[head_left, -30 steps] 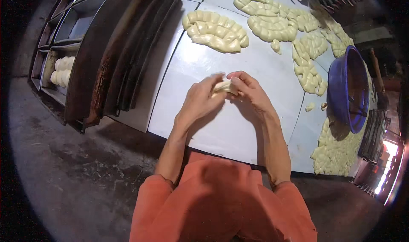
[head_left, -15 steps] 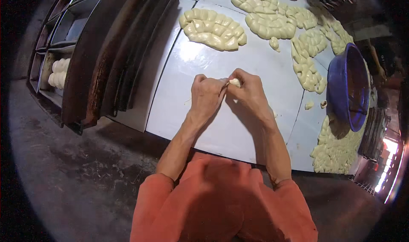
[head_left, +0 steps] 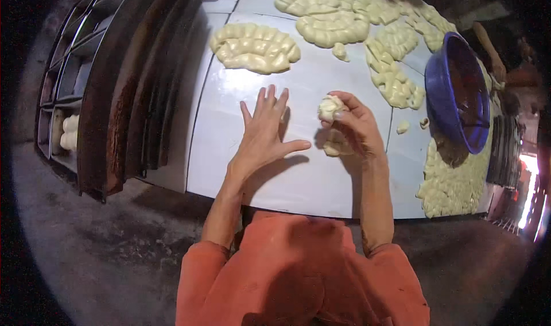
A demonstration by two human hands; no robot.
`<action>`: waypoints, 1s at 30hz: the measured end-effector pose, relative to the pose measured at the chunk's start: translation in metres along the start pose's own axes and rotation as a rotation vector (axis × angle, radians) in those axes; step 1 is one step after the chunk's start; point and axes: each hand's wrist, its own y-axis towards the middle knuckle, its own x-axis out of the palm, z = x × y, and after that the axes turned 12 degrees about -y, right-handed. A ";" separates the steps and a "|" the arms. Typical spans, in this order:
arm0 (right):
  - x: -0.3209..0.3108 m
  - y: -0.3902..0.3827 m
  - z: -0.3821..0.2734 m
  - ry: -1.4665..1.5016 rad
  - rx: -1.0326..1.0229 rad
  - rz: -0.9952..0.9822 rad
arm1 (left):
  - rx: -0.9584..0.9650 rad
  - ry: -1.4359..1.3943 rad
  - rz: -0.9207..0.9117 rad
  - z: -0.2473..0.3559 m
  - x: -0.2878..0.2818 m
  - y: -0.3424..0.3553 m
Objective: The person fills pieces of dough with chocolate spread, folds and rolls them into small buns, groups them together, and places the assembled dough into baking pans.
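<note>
My left hand (head_left: 265, 132) is spread wide, empty, over the white tiled table (head_left: 218, 154). Just right of it, my right hand (head_left: 359, 128) pinches a rumpled ball of pale dough (head_left: 332, 107) between thumb and fingers, with another dough piece (head_left: 334, 149) on the tiles below, partly hidden by that hand. Farther back lies a ridged oval slab of glossy dough (head_left: 254, 48).
Dark stacked metal pans (head_left: 140, 85) line the left, one compartment holding white dough rolls (head_left: 70, 132). More dough slabs (head_left: 333, 28) spread over the back and right. A blue plastic basin (head_left: 436, 85) stands at right, beside a flattened dough sheet (head_left: 450, 185).
My hands, together on the dough earlier, have parted. The left has opened out, and the right now holds a dough ball farther right. The view has shifted slightly.
</note>
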 end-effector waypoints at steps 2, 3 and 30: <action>-0.004 -0.005 0.008 -0.012 0.006 -0.022 | 0.003 -0.240 0.007 0.029 -0.002 0.011; -0.008 -0.005 0.011 -0.076 -0.030 -0.027 | -0.067 -0.454 -0.031 0.043 0.000 0.019; -0.305 -0.070 -0.137 -0.178 -0.464 0.481 | 0.013 -0.987 -0.291 0.195 0.213 0.067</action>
